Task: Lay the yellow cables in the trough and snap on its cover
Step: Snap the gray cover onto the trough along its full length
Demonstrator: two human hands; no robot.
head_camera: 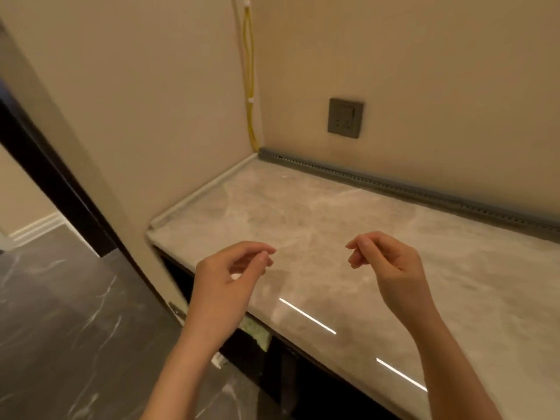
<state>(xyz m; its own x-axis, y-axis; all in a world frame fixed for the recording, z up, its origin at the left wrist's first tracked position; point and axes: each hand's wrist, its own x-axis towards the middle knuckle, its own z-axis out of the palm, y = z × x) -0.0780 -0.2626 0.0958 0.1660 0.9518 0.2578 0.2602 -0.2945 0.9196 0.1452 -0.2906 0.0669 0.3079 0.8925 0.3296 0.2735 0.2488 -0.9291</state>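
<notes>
A: So, both hands empty. Left hand (pixel 230 268) and right hand (pixel 385 262) hover over the front of the pale marbled stone countertop (pixel 318 213), fingers loosely curled, thumb near fingertips, nothing pinched.

B: Where's the work?

A: Far side. Grey perforated plastic cable trough (pixel 409 189) lies along the back wall, long axis running left corner to right. Yellow cables (pixel 249 86) hang vertically down the corner, clipped by white ties, ending at the trough's left end.

B: Nearer hand?

A: Left, I'd say; both are well apart from it. Cover: can't see a loose one.
</notes>
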